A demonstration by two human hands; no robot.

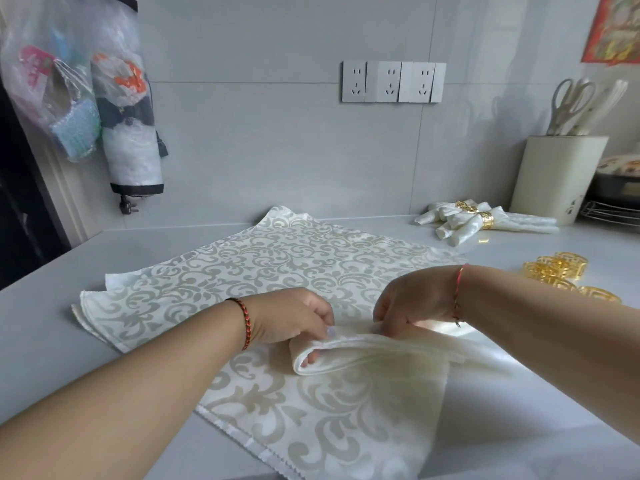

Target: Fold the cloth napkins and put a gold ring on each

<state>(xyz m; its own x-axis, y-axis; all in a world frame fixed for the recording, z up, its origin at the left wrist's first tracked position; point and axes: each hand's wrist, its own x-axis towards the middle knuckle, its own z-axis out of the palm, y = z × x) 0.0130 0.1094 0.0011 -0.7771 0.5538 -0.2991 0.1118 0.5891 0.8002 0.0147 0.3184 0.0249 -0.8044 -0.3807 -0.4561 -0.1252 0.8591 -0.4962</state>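
Damask napkin (pixel 311 271) lies spread on the countertop (pixel 52 323), its near-right edge lifted into a fold running left to right. Left hand (pixel 294 320) pinches the fold's open left end; right hand (pixel 412 299) grips it just beside. Loose gold rings (pixel 561 271) lie right, nearer the right hand; ringed napkins (pixel 485 220) lie beyond.

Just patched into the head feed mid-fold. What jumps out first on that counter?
The patterned cream napkin spread across the counter's middle, with the left hand and right hand pinching a folded pleat at its near side. Far right by the wall lie finished napkins in gold bands; nearer, loose gold rings wait.
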